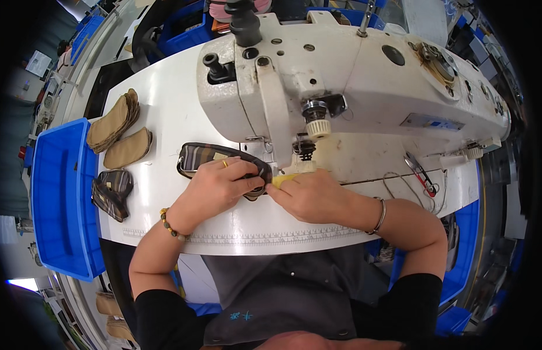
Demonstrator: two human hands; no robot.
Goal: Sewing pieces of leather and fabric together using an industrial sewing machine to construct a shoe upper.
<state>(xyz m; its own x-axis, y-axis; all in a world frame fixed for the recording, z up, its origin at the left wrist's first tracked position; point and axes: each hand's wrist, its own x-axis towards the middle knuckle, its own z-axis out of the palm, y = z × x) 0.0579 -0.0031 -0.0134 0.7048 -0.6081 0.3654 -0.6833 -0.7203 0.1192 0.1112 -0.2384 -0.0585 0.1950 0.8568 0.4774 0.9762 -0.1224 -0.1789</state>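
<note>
A dark striped fabric pouch (196, 156) with a small pale label lies on the sewing table, its right end at the needle area of a white sewing machine (355, 87). My left hand (215, 189), with a ring and a beaded bracelet, is closed on the pouch's near side, thumb and fingers together. My right hand (312, 195), wearing a metal bangle, pinches the pouch's right edge just beside the presser foot (275, 168). Something yellow (282, 178) shows between my right fingers and the machine. My fingers hide the exact stitching spot.
Stacked brown fabric pieces (114, 121) and another striped pouch (112, 192) lie at the left, beside a blue bin (64, 198). Red-handled thread snips (421, 176) and a loose cord (402, 185) rest at the right. A printed ruler (247, 240) runs along the table's front edge.
</note>
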